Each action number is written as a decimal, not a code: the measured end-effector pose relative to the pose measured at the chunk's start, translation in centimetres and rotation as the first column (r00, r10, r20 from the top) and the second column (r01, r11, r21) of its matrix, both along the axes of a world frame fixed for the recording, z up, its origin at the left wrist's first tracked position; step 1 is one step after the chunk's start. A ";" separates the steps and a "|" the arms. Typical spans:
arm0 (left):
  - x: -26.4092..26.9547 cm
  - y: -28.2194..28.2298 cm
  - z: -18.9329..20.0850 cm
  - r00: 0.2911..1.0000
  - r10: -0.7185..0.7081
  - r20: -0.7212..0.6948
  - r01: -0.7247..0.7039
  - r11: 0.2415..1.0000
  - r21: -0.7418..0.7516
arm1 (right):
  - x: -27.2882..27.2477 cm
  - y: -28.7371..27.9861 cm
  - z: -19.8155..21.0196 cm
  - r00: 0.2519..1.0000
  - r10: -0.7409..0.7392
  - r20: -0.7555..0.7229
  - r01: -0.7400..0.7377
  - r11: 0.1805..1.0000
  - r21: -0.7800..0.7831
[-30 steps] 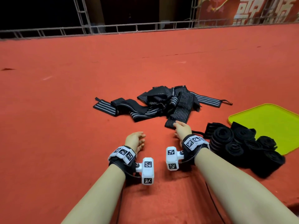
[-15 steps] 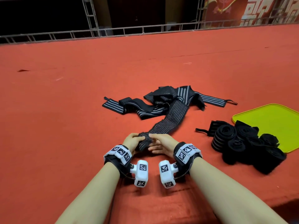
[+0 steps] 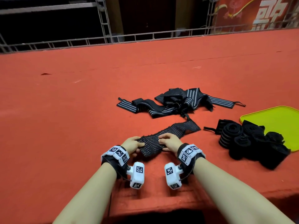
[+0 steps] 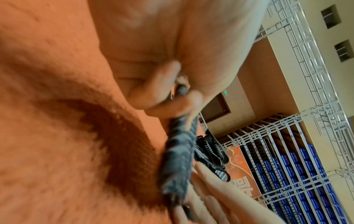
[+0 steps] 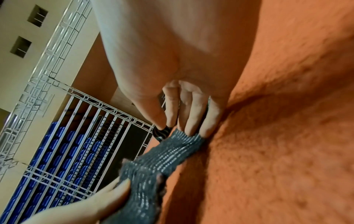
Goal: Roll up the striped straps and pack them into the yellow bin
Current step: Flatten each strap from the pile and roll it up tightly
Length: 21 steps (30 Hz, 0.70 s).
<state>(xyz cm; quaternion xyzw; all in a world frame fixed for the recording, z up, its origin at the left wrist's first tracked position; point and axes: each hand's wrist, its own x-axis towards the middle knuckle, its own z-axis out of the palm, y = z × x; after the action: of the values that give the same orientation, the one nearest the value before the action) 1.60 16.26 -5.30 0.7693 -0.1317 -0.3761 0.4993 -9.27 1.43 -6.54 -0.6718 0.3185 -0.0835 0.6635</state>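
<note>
From the head view I see my left hand [image 3: 131,145] and right hand [image 3: 169,141] holding the near end of one striped strap [image 3: 168,135], which lies stretched across the red carpet [image 3: 64,110] toward the loose strap pile [image 3: 178,102]. Each hand pinches a side edge of that end, thumb under and fingers over. To the right, a heap of rolled straps [image 3: 252,141] sits on the carpet, touching the near edge of the yellow bin [image 3: 275,120].

From the left wrist, blurred, my left fingers [image 4: 153,91] are curled onto the dark strap [image 4: 178,151], and the other hand's fingertips [image 4: 210,178] meet it lower down.

From the right wrist, my thumb and fingers [image 5: 191,115] are pressed together on the strap's [image 5: 162,159] edge, just above the carpet [image 5: 287,136].
</note>
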 end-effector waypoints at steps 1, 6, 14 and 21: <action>0.0 0.4 0.3 1.000 -0.002 -0.016 0.002 1.000 -0.005 | -0.2 0.0 0.1 1.000 -0.006 -0.011 0.006 1.000 -0.003; -1.1 1.4 2.1 0.985 0.107 -0.137 -0.117 0.991 -0.067 | -1.0 0.9 0.6 0.996 -0.028 0.090 0.027 1.000 0.010; -1.9 2.9 3.5 1.000 0.005 -0.019 -0.006 0.997 -0.080 | -1.4 1.7 1.4 0.875 -0.359 0.324 0.249 0.909 0.335; -2.4 4.2 3.5 0.997 -0.029 0.077 0.029 1.000 -0.001 | -2.4 0.6 0.9 0.872 -0.401 0.281 0.420 0.908 -0.009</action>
<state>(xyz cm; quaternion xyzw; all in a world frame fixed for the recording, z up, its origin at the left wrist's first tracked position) -0.79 20.47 -1.77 0.7807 -0.1626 -0.3532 0.4893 -11.66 2.04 -5.63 -0.5937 0.3561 -0.3252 0.6441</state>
